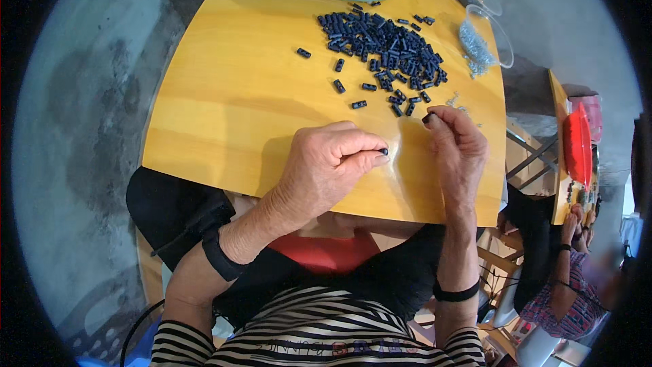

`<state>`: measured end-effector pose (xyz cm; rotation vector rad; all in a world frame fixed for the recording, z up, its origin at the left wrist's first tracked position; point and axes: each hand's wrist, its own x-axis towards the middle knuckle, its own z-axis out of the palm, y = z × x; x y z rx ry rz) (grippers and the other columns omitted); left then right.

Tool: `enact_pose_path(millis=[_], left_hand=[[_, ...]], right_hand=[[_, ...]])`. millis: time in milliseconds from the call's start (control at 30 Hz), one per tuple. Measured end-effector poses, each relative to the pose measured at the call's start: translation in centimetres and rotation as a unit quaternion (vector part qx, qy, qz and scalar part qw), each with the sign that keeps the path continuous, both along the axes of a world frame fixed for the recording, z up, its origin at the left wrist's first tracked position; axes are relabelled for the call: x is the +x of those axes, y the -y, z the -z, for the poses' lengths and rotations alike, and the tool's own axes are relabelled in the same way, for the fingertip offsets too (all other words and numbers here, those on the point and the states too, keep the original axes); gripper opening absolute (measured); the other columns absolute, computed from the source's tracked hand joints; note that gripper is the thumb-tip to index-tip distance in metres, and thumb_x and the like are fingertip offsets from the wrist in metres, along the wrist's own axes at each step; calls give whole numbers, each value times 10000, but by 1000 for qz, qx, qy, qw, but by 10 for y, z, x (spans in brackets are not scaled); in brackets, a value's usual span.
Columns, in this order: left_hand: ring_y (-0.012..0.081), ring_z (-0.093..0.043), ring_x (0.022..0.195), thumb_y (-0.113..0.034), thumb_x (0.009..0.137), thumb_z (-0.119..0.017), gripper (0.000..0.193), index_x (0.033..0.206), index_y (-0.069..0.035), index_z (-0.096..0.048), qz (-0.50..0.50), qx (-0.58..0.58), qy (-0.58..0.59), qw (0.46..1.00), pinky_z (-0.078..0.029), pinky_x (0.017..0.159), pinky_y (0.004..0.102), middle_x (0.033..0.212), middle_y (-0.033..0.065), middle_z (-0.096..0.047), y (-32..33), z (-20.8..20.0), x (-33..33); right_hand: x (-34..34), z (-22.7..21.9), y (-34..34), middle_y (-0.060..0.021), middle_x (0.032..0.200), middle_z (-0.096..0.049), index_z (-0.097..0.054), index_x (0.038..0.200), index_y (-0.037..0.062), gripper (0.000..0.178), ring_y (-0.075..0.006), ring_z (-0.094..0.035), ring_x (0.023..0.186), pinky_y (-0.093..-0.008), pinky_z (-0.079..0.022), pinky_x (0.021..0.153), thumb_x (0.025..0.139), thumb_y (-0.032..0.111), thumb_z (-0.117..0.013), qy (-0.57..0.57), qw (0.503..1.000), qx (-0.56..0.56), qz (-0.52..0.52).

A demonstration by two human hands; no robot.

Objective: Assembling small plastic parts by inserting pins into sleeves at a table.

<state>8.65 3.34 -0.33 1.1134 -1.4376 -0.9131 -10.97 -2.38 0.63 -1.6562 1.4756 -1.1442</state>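
Left hand (pixel 331 158): thumb and forefinger pinched together on a black piece (pixel 384 151), end exposed. Right hand (pixel 460 141): fingertips closed on a dark piece (pixel 427 118), kind unclear. Both above the table (pixel 224 88), near the heap of black blocks (pixel 390 44). Advisable: light, steady pinch, ends visible.

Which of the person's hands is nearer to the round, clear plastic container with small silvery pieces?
Right. In the picture, the right hand is below the clear container, slightly left of it; the left hand is also below, but much farther left.
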Motion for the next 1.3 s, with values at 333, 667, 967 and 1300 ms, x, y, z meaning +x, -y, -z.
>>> enact_pose_path(millis=[333,667,967,1300], left_hand=[[167,-636,657,-15,791,-709,73,856,11,-689,7,-21,19,1000,-487,586,271,742,98,-662,-2,4,2],[198,-616,619,-31,792,-711,69,846,-7,-677,0,-39,-8,999,-468,552,298,702,102,-623,-1,4,2],[220,-620,617,-68,783,-727,89,842,-21,-679,-8,-50,-4,999,-471,544,317,706,102,-617,-2,9,1],[248,-640,644,-79,764,-736,101,836,-29,-684,-12,-46,8,999,-487,555,330,720,110,-632,-1,11,0]], right_hand=[[16,-6,41,-158,837,-663,-646,879,35,70,-340,-649,755,-383,-512,672,811,36,-630,-284,945,-158,-37],[47,-19,49,-123,785,-624,-661,885,54,86,-315,-631,707,-366,-504,632,799,51,-652,-250,946,-192,-74],[66,-12,55,-99,807,-624,-661,831,78,36,-317,-633,720,-402,-502,632,798,93,-656,-323,924,-172,-110],[59,-11,54,-116,815,-637,-682,864,71,97,-315,-636,745,-387,-505,668,770,59,-658,-296,934,-151,-130]])
